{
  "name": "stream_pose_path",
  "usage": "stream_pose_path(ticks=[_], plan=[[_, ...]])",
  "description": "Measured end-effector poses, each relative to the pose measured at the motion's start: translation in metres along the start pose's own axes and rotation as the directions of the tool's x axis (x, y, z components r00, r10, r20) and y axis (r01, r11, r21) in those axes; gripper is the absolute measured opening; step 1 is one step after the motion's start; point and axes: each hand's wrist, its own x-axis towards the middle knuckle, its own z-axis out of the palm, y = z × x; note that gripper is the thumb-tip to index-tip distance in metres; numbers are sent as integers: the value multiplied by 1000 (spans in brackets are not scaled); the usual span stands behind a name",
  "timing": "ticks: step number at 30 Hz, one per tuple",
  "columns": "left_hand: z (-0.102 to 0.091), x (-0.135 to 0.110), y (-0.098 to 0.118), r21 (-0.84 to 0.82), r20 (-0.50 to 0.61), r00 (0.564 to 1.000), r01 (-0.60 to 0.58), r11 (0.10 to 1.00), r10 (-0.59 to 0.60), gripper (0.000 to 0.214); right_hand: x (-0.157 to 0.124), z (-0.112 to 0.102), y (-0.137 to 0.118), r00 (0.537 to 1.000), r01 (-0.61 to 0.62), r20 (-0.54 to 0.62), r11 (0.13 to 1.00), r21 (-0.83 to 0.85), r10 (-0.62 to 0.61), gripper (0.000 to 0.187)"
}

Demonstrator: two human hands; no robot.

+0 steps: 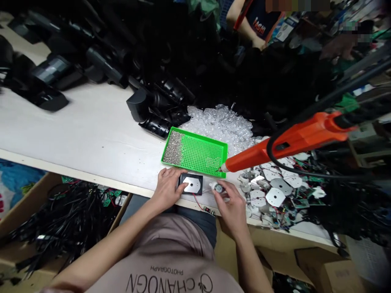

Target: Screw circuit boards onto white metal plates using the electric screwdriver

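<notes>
My left hand (168, 189) is closed on the left side of a black rectangular fixture (200, 185), its thumb resting on the silver metal plate (194, 185) set in it. Between the thumb and fingers of my right hand (232, 205) is a small round white part (218, 187) with a grey face, possibly a motor. A red wire runs from the fixture down to a small green circuit board (209, 210) at the table edge. Just beyond both hands lies a green perforated tray (198, 151) with many small screws (173, 148) heaped at its left end.
An orange electric screwdriver (275, 148) slants over the tray's right corner. Clear plastic pieces (221, 124) are piled behind it, and black housings (137, 103) farther back. White parts with plates and wires (275, 191) lie at right. Cartons with black cables (70, 219) stand below. Another person's arm (244, 24) shows beyond.
</notes>
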Motion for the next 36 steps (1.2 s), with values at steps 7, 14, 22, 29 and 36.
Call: stream_pose_path(ticks=[7,14,22,29,36], plan=[[3,-4,0,-29,-24,1000,-7,1000,6,33,16,22,-15,962,127,216,973,191,-168,27],[3,-6,3,-31,-34,999,-23,999,22,34,23,19,-37,890,407,321,880,-245,-323,30],[6,-8,5,-33,-17,1000,-18,999,17,39,36,15,-43,868,368,432,901,-230,-245,36],[5,-8,5,-43,-21,1000,-13,999,12,39,32,20,-52,919,272,367,906,-325,-144,34],[7,-8,5,-37,-27,1000,-6,999,5,36,14,30,-51,924,354,308,816,-456,-229,31]])
